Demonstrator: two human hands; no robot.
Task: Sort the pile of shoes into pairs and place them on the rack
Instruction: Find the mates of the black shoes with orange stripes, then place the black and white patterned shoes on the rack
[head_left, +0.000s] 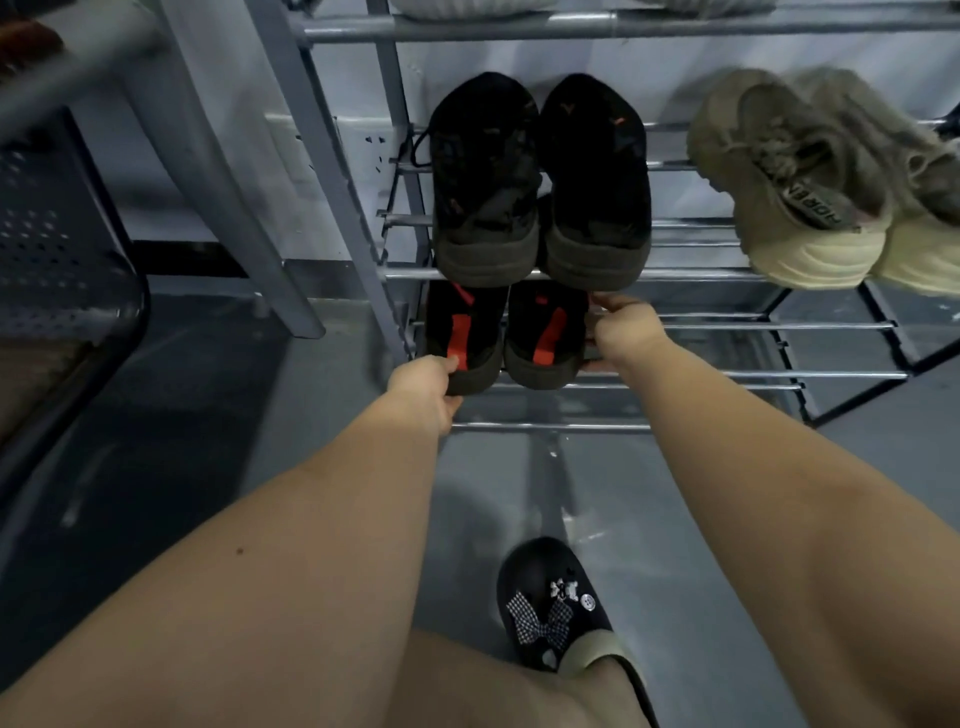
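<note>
The bottom shelf of the rack (675, 375) lay bare to the right of the black-and-orange shoes (506, 335), room enough for a hand at centre right. Above it, the black sneakers (540, 179) and beige sneakers (810, 176) crowded the middle shelf, with only a narrow gap between the pairs. At left, slanted grey legs (228, 171) and a perforated chair (57, 228) hemmed in that side.

2 sandals (506, 338) on rack (727, 375) – below 2 sneakers (540, 182).

Both hands (423, 387) (623, 325) gripping red-strapped sandals (506, 335), bottom rack shelf (727, 375).
</note>
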